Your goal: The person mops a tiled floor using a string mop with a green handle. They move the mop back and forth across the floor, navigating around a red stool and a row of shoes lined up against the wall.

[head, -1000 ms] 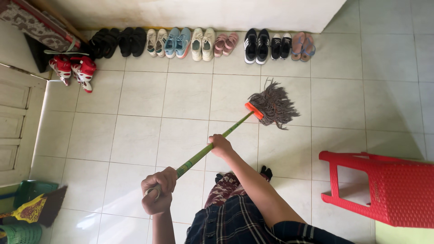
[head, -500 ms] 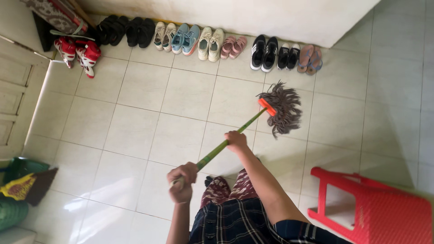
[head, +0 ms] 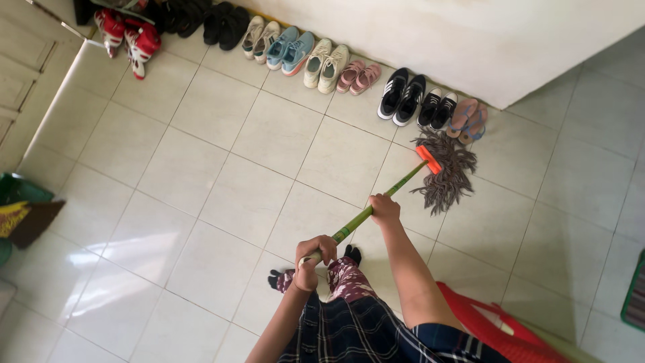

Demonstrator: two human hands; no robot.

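Left hand [head: 314, 257] is clamped on the near end of the mop handle [head: 376, 204]; right hand [head: 384, 208] grips it further along. The handle runs up and to the right, away from the body, to the mop head [head: 445, 176], which rests on the tiled floor [head: 222, 168] just short of the row of shoes [head: 403, 97].

Mop head [head: 445, 176] on floor, just before shoe row [head: 349, 70] along wall.

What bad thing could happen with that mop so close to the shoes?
The wet-looking mop head lies right beside the black sneakers and the sandals, so one more push might soak or knock them. The tiled floor shines, so it may be slippery. The red plastic stool stands close behind; stepping back could mean a trip.
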